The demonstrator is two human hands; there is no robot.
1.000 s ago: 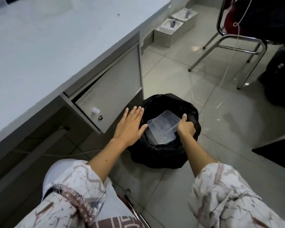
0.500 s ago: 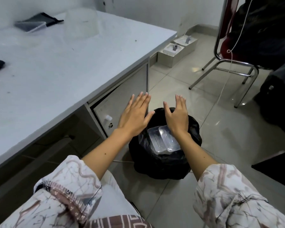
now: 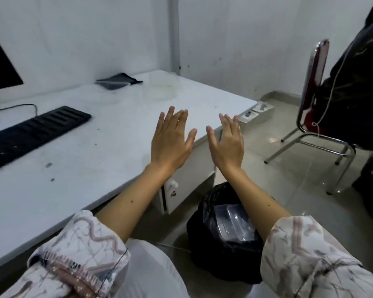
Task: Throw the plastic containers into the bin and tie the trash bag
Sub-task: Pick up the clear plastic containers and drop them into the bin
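A bin lined with a black trash bag (image 3: 205, 239) stands on the floor beside the desk, and clear plastic containers (image 3: 233, 220) lie in its mouth. Another clear plastic container (image 3: 160, 87) sits far back on the white desk (image 3: 78, 160), with a clear lid (image 3: 112, 84) on a dark cloth to its left. My left hand (image 3: 170, 140) is raised over the desk's near corner, fingers spread and empty. My right hand (image 3: 227, 143) hovers beside it, just off the desk edge, also spread and empty. My right forearm covers part of the bin.
A black keyboard (image 3: 32, 132) lies on the desk's left, with a monitor corner (image 3: 0, 67) behind. A drawer unit with a lock (image 3: 181, 188) sits under the desk. A chrome-legged chair (image 3: 323, 125) with dark clothing stands at right. White boxes (image 3: 256, 110) rest by the wall.
My right hand let go of the container, which now lies in the bin. Both hands rose from the bin to the desk corner, and my view lifted toward the desk.
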